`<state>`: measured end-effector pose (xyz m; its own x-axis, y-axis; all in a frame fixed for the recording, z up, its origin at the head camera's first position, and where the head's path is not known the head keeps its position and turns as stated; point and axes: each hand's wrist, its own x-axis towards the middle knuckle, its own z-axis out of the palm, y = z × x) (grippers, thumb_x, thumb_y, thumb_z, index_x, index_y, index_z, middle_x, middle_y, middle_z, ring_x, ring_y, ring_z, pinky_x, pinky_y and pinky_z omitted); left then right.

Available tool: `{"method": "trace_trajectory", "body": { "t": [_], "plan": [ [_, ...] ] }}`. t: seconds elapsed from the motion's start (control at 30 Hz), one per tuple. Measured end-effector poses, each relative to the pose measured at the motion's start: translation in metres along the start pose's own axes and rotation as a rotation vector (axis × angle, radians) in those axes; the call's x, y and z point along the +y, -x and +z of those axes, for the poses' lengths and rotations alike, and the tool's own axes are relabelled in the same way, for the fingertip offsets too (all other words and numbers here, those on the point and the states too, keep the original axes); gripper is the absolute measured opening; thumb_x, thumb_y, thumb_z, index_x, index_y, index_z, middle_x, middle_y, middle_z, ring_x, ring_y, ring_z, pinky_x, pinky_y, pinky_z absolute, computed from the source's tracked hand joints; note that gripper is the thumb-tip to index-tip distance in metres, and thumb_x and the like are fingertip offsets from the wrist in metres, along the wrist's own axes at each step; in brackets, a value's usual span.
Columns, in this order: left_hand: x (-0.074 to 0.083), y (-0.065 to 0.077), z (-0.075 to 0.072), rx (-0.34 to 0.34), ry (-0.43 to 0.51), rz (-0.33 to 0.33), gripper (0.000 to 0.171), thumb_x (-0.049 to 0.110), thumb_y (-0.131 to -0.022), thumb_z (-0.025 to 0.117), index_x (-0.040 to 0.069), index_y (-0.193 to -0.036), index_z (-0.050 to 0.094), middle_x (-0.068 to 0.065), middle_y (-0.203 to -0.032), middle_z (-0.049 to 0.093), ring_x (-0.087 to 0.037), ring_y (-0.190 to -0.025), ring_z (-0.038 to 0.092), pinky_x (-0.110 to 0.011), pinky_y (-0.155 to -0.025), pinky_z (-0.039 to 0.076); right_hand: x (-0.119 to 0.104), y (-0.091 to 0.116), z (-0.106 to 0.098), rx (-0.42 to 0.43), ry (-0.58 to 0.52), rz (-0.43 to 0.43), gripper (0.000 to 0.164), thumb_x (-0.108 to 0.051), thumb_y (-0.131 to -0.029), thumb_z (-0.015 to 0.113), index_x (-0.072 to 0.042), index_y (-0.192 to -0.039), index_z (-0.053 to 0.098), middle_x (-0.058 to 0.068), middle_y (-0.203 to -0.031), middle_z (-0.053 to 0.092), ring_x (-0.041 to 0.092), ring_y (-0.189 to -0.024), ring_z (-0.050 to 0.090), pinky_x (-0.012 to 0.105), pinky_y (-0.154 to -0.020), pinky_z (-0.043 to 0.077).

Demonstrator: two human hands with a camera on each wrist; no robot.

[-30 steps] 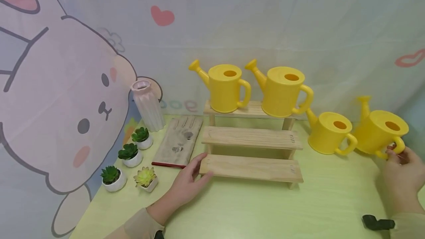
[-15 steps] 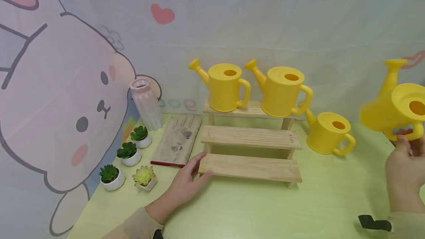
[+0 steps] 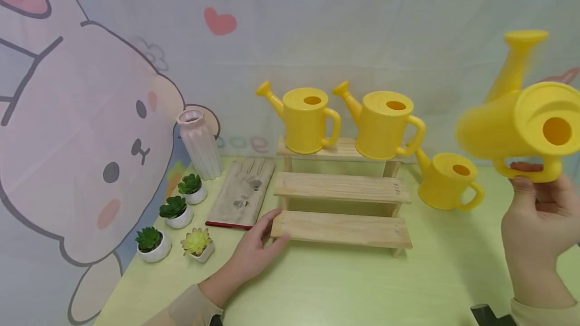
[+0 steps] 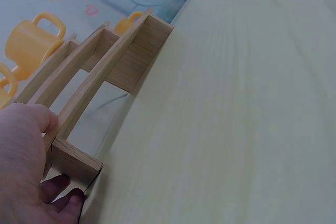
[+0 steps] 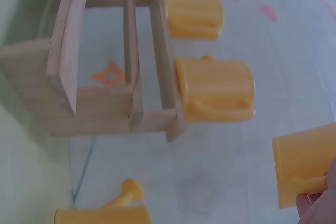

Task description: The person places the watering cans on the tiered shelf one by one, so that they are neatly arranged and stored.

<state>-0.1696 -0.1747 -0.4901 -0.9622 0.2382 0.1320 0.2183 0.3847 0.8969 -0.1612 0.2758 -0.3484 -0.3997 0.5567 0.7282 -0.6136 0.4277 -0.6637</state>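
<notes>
My right hand [image 3: 539, 220] grips a yellow watering can [image 3: 512, 125] by its handle and holds it up in the air on the right, tilted, spout upward. The right wrist view shows this watering can [image 5: 302, 161] at its lower right edge. On the left, my left hand [image 3: 256, 250] holds the left end of the lowest step of a three-step wooden stand [image 3: 342, 228]; in the left wrist view its thumb lies on the step and the fingers curl by the end leg. Two yellow watering cans, one left [image 3: 305, 125] and one right [image 3: 384, 127], stand on the top step.
Another yellow watering can [image 3: 448, 182] stands on the table right of the stand. To the left are a folded pair of grey gloves [image 3: 240, 192], a pale pink vase [image 3: 201, 147] and several small potted succulents [image 3: 178, 213]. A printed cloth [image 3: 362, 29] hangs behind.
My right hand has lifted the watering can off the table, raising and tilting it, first rightward, then back left. My left hand has stayed on the stand.
</notes>
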Motion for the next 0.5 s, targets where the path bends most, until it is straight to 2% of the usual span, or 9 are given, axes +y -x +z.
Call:
{"method": "trace_trajectory", "body": {
  "t": [0.03,0.1,0.2,0.4,0.5],
  "plan": [
    [0.000,0.000,0.000,0.001,-0.002,-0.002,0.068,0.044,-0.096,0.070,0.031,-0.156,0.040,-0.001,-0.150,0.055,-0.019,-0.142,0.051,-0.047,-0.119,0.041,-0.006,0.004,0.004,-0.010,-0.051,-0.037,0.021,0.001,-0.095,0.066,0.020,-0.106,0.068,-0.001,-0.098,0.078,0.001,-0.083,0.071,0.011,-0.081,0.056],
    [0.000,0.000,0.000,0.005,-0.007,-0.009,0.068,0.044,-0.096,0.071,0.032,-0.155,0.040,-0.001,-0.151,0.055,-0.019,-0.142,0.050,-0.046,-0.119,0.042,-0.019,0.012,0.014,-0.027,-0.122,-0.059,0.019,0.007,-0.091,0.068,0.023,-0.103,0.068,0.004,-0.094,0.079,0.003,-0.080,0.073,0.010,-0.075,0.057],
    [0.001,0.001,-0.001,0.008,-0.010,-0.016,0.068,0.044,-0.096,0.071,0.031,-0.155,0.040,-0.001,-0.151,0.054,-0.018,-0.142,0.050,-0.045,-0.119,0.042,-0.034,0.027,0.028,-0.069,-0.233,-0.054,0.022,0.015,-0.086,0.069,0.026,-0.104,0.066,0.007,-0.091,0.080,0.007,-0.080,0.075,0.009,-0.066,0.055],
    [0.004,0.001,-0.002,-0.003,-0.006,-0.030,0.069,0.045,-0.095,0.071,0.031,-0.156,0.040,-0.001,-0.153,0.052,-0.017,-0.144,0.048,-0.043,-0.120,0.041,-0.047,0.051,0.051,-0.193,-0.465,-0.039,0.026,0.027,-0.080,0.064,0.031,-0.105,0.061,0.012,-0.094,0.079,0.016,-0.089,0.077,0.017,-0.082,0.061],
    [0.004,0.001,-0.002,-0.006,-0.006,-0.023,0.069,0.044,-0.096,0.071,0.030,-0.156,0.040,-0.002,-0.153,0.052,-0.017,-0.143,0.049,-0.043,-0.120,0.041,-0.049,0.061,0.062,-0.256,-0.520,-0.072,0.025,0.030,-0.079,0.063,0.032,-0.104,0.060,0.014,-0.097,0.079,0.017,-0.091,0.076,0.017,-0.083,0.061]
  ]
}}
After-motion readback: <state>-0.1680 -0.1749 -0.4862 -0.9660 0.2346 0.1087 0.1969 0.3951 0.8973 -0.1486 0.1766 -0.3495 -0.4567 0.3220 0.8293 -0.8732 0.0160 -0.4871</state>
